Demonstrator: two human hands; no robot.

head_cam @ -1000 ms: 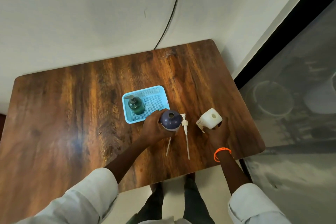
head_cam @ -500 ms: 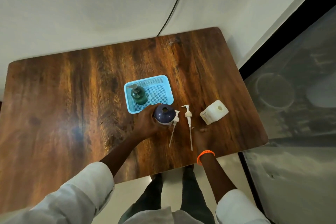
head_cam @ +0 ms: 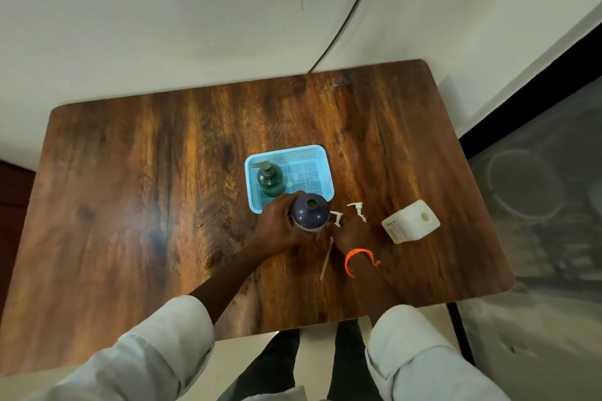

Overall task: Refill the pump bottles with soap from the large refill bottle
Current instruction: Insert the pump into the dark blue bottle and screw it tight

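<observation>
Just right of frame centre: dark blue bottle (head_cam: 310,212), upright on the table (head_cam: 130,205), neck open, pump off. Gripped round its left side by the left hand (head_cam: 277,228), fingers curled against the body. Touching its right side, one white pump (head_cam: 337,217), its tube running down toward the lower frame. A second pump (head_cam: 357,210) just beside, partly under the right hand (head_cam: 351,233); fingers bent down over the pumps, actual hold impossible to tell. Further right, well apart, the white refill bottle (head_cam: 411,221), lying tipped on the table, cap hole showing, nobody holding it. Above the blue bottle, touching its rim, a light blue basket (head_cam: 321,153) with a green pump bottle (head_cam: 270,180) inside, pump fitted.

Probably at the recapping stage for the blue bottle; fill level not visible. Likely left: fitting its pump, finding a home for the spare pump. Green bottle's state unknown.
</observation>
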